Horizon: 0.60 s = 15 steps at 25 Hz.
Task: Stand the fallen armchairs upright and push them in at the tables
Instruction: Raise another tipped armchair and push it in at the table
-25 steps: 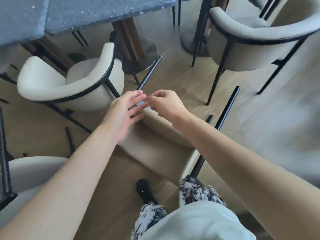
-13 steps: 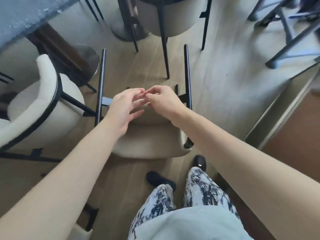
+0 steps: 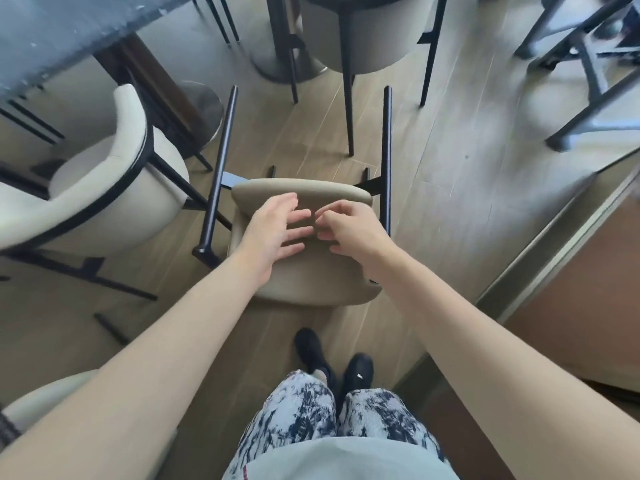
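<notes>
Fingers of your left hand (image 3: 273, 230) are spread, those of your right hand (image 3: 349, 230) loosely curled (neither grips), now lower over the fallen armchair (image 3: 311, 271) lying ahead of your feet, legs pointing away. Grasp comes next.

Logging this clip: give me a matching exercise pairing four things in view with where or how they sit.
Things:
1 fallen armchair
2 cream armchair
3 left hand
4 black shoes

States:
A upright at left, beside the table
B at the bottom, on the floor
C on its side, legs pointing away
D fingers spread over beige upholstery

Pairs: 1-C, 2-A, 3-D, 4-B
</notes>
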Tool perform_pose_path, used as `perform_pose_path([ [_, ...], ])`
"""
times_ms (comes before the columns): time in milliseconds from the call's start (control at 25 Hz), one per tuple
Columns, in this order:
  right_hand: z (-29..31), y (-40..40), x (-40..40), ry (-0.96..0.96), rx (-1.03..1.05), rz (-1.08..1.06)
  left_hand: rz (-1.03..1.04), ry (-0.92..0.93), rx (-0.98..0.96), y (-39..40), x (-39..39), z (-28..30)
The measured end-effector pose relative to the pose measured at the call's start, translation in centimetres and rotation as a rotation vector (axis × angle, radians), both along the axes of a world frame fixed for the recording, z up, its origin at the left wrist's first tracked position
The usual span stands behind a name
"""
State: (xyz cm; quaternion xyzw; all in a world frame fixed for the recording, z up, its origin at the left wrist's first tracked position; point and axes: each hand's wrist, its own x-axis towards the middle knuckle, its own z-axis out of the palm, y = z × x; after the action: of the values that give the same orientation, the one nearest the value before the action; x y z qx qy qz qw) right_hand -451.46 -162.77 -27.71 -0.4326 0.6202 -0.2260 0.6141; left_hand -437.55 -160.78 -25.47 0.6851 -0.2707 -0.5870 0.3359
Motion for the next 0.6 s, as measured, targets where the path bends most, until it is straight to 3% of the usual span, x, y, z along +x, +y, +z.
perform_pose_path([
  [120,-0.2,2.1,0.1,-0.034,0.039,-0.013,0.172,0.11,0.041,2.0,1.1,-0.8],
  [400,-4.5,3.7,2.5,0.008,0.19,-0.107,0.355,0.199,0.037,2.4,5.2,-4.9],
  [600,-11.9,5.8,4.6,0.048,0.4,-0.262,0.231,0.242,0.155,1.7,7.4,-11.4],
])
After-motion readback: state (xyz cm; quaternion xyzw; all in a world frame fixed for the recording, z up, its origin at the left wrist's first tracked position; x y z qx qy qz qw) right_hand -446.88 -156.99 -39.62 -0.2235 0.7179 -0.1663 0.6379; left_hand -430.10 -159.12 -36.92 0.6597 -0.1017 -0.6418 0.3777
